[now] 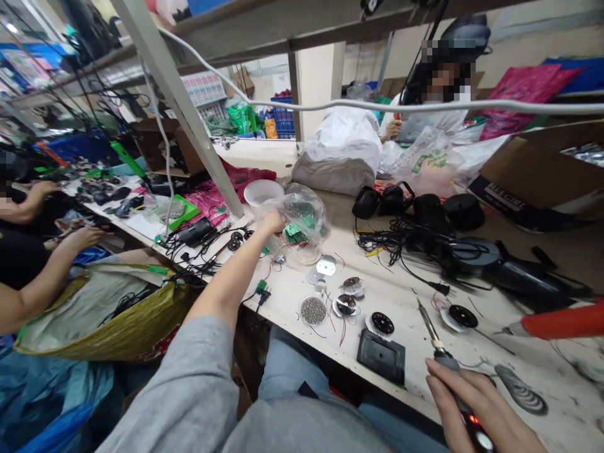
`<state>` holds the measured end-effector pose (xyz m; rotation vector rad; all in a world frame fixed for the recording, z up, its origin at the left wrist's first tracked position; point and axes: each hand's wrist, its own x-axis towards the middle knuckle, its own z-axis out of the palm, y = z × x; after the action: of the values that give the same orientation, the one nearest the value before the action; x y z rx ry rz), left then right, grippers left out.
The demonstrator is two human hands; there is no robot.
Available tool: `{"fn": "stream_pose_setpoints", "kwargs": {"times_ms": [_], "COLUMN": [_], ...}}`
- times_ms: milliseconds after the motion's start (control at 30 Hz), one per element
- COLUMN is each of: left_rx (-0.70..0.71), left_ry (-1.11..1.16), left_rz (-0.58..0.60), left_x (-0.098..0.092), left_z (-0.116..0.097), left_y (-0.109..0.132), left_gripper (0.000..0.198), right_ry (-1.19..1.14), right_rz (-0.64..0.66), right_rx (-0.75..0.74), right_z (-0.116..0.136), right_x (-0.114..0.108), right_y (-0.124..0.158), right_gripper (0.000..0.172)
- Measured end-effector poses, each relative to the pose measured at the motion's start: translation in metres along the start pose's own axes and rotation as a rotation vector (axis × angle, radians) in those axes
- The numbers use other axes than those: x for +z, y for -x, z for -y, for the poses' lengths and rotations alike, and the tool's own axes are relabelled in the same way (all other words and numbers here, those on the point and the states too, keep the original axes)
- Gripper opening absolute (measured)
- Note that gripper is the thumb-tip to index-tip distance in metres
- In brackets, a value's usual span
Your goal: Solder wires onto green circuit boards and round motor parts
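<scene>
My right hand (pixel 476 402) is closed around a soldering iron (pixel 448 358), whose tip points up and away over the bench; a red light glows on its handle. My left arm reaches forward, and my left hand (pixel 272 223) is at the clear plastic bag (pixel 314 242) of green circuit boards (pixel 296 233). Its fingers are hidden, so I cannot tell what they hold. Between my hands lie round black discs with wires (pixel 382 323), a round dish of small metal pieces (pixel 313 311), a black rectangular tray (pixel 381 356) and flat silver plates (pixel 326 265).
A red-handled tool (pixel 561 321) juts in from the right. Black cables (pixel 406 236) and dark housings (pixel 429 214) crowd the back right. A white bowl (pixel 263 192) stands behind the bag. Co-workers sit at left and across; a slanted post (pixel 189 113) rises at left.
</scene>
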<state>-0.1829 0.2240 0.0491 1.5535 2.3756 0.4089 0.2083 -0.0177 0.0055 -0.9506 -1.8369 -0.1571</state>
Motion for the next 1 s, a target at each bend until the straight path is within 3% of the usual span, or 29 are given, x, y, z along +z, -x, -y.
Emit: {"fn": "stream_pose_setpoints", "kwargs": {"times_ms": [100,167,233,333,400,500,633,800,900,1000], "left_rx": [0.008,0.066,0.215,0.312,0.271,0.145,0.144,0.256,0.211,0.087], "left_ry": [-0.078,-0.056,0.22,0.676,0.917,1.14,1.214,1.197,1.22,1.239], "left_rz": [0.11,0.153,0.167,0.415,0.552,0.612,0.55,0.35,0.262,0.337], "left_x": [-0.014,-0.013,-0.002,0.037,0.071,0.114,0.135,0.13,0.126,0.123], "left_z": [0.009,0.019,0.024,0.015,0.0,-0.023,-0.036,-0.037,-0.035,-0.027], "left_y": [0.018,0.043,0.083,0.162,0.213,0.259,0.269,0.268,0.273,0.277], "left_gripper": [0.007,0.01,0.012,0.021,0.035,0.051,0.052,0.043,0.039,0.04], "right_ry": [0.012,-0.003,0.03,0.025,-0.03,-0.131,-0.205,-0.264,-0.268,-0.266], "right_rz": [0.003,0.017,0.01,0.007,0.037,0.099,0.123,0.119,0.127,0.111], "right_rx": [-0.007,0.001,0.122,0.195,0.215,0.284,0.381,0.416,0.429,0.444], "right_z": [-0.002,-0.002,-0.001,0.0,0.002,0.007,0.017,0.029,0.03,0.027], "right_x": [-0.001,-0.003,-0.004,-0.001,0.006,0.018,0.029,0.033,0.033,0.031], "right_y": [0.0,0.003,0.006,0.009,0.011,0.016,0.023,0.027,0.025,0.024], "right_gripper": [0.027,0.025,0.024,0.025,0.026,0.027,0.025,0.03,0.028,0.027]}}
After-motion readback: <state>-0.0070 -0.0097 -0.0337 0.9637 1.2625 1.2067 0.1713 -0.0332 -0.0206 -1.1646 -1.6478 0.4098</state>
